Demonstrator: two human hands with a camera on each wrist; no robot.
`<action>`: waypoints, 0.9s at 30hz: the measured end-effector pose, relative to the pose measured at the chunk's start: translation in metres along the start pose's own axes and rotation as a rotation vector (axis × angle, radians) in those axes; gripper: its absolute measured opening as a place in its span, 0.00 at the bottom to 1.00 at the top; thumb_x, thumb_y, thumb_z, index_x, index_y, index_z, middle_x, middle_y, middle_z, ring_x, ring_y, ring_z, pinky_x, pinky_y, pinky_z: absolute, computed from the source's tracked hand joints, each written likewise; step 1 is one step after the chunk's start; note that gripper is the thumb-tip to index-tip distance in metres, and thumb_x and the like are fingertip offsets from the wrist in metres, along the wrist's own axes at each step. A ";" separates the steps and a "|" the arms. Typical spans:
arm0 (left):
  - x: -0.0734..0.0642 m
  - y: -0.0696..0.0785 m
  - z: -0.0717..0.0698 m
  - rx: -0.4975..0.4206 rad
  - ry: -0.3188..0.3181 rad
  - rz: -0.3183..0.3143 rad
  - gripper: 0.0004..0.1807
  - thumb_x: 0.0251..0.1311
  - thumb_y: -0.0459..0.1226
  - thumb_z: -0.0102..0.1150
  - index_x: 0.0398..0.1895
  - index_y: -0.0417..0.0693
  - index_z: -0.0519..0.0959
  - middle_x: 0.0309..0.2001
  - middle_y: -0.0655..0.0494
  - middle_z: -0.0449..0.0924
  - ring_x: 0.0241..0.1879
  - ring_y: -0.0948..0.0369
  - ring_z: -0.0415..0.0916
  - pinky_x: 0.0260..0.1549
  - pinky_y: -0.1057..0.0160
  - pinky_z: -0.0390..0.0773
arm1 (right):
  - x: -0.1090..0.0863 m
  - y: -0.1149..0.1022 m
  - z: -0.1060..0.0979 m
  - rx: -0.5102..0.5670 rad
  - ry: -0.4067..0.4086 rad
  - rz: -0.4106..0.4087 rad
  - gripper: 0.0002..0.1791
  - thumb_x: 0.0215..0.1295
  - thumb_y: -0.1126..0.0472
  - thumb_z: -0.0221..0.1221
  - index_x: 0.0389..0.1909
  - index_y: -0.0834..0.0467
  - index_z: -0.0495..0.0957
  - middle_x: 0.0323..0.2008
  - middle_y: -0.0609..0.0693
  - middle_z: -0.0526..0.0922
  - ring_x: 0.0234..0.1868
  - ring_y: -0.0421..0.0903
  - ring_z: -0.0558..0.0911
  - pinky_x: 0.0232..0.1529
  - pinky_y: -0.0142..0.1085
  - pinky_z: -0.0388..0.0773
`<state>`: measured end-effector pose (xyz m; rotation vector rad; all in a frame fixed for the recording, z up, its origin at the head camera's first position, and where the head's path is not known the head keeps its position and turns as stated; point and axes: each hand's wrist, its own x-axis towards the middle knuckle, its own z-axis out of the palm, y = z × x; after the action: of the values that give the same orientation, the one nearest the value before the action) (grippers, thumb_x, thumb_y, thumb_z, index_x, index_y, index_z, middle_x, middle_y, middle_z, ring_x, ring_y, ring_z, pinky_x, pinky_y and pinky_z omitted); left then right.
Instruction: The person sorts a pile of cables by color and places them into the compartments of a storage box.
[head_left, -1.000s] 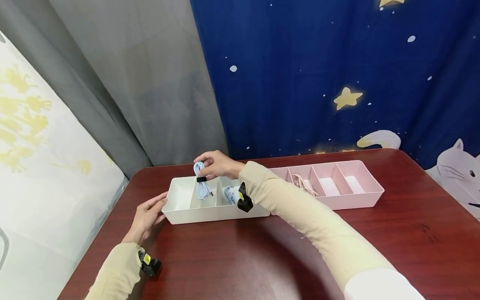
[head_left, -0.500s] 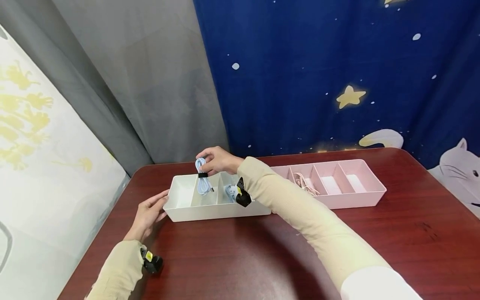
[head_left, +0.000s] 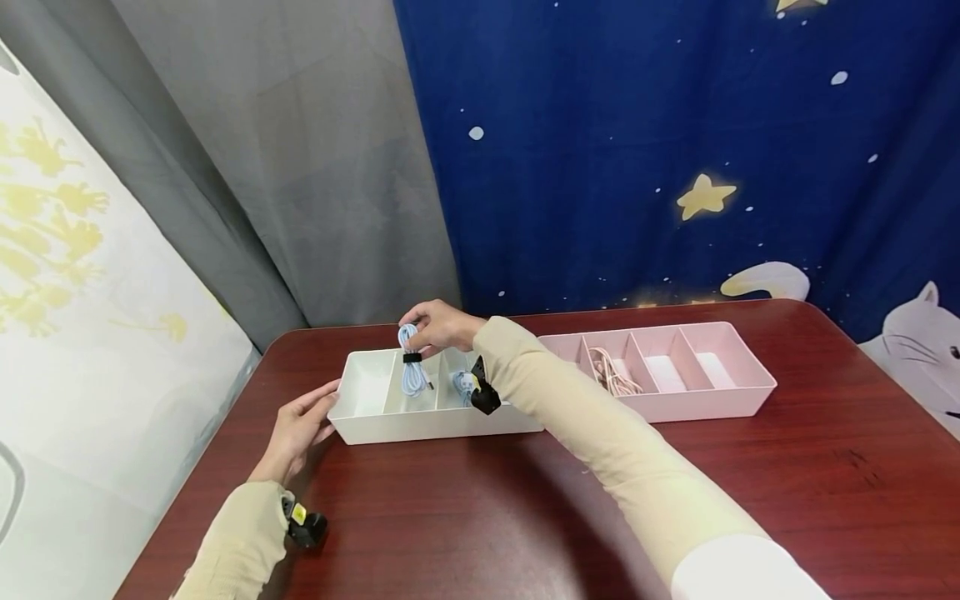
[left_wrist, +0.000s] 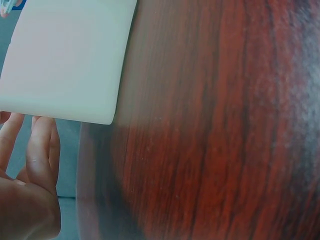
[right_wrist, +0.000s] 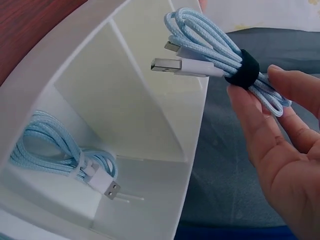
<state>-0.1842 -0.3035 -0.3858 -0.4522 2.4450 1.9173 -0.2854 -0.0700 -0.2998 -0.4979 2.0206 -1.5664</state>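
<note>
My right hand [head_left: 444, 326] pinches a coiled light-blue USB cable [head_left: 415, 382] at its upper end. A black strap [right_wrist: 243, 70] wraps the coil, and a metal USB plug [right_wrist: 166, 65] sticks out of it. The cable hangs above a white divided organizer box [head_left: 435, 427], over its second compartment from the left. Another light-blue USB cable [right_wrist: 55, 145], also coiled, lies in a neighbouring compartment, partly hidden by the right wrist in the head view. My left hand [head_left: 295, 433] rests its extended fingers [left_wrist: 40, 155] against the box's left end.
A pink divided box [head_left: 705, 408] adjoins the white one on the right, with a pinkish cable [head_left: 615, 375] in one compartment. Both stand on a reddish-brown wooden table [head_left: 420, 517]. Grey and dark-blue curtains [head_left: 570, 167] hang behind the table's far edge.
The right hand, still pinching the cable, stays above the second compartment. The whole view has shifted slightly; otherwise the left hand and boxes look unmoved.
</note>
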 end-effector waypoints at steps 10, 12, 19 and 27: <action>0.000 0.001 0.001 -0.015 -0.001 -0.002 0.28 0.56 0.48 0.55 0.60 0.49 0.67 0.36 0.70 0.74 0.32 0.73 0.74 0.31 0.71 0.76 | 0.002 0.009 0.004 0.005 -0.044 0.028 0.20 0.51 0.79 0.56 0.46 0.67 0.68 0.30 0.53 0.70 0.32 0.45 0.75 0.33 0.39 0.78; 0.000 0.000 0.001 -0.020 -0.001 -0.009 0.28 0.56 0.48 0.55 0.60 0.49 0.67 0.36 0.70 0.75 0.31 0.73 0.74 0.31 0.71 0.76 | 0.002 0.010 0.006 -0.011 -0.053 0.033 0.19 0.51 0.79 0.57 0.44 0.66 0.68 0.30 0.53 0.70 0.32 0.45 0.74 0.33 0.38 0.78; 0.000 -0.001 -0.001 -0.023 -0.006 0.003 0.28 0.56 0.48 0.55 0.60 0.49 0.67 0.36 0.71 0.75 0.32 0.73 0.74 0.31 0.71 0.76 | 0.000 0.011 0.012 -0.039 -0.055 0.034 0.17 0.50 0.78 0.57 0.42 0.66 0.68 0.30 0.53 0.70 0.31 0.44 0.74 0.34 0.38 0.78; 0.001 -0.001 0.000 -0.013 -0.006 -0.003 0.28 0.56 0.48 0.55 0.60 0.49 0.68 0.38 0.69 0.74 0.32 0.73 0.74 0.32 0.70 0.76 | -0.002 0.013 0.020 -0.064 -0.067 0.034 0.18 0.50 0.79 0.57 0.43 0.67 0.68 0.29 0.53 0.69 0.30 0.44 0.73 0.34 0.38 0.78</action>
<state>-0.1853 -0.3039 -0.3868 -0.4501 2.4283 1.9317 -0.2715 -0.0810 -0.3155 -0.5304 2.0232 -1.4497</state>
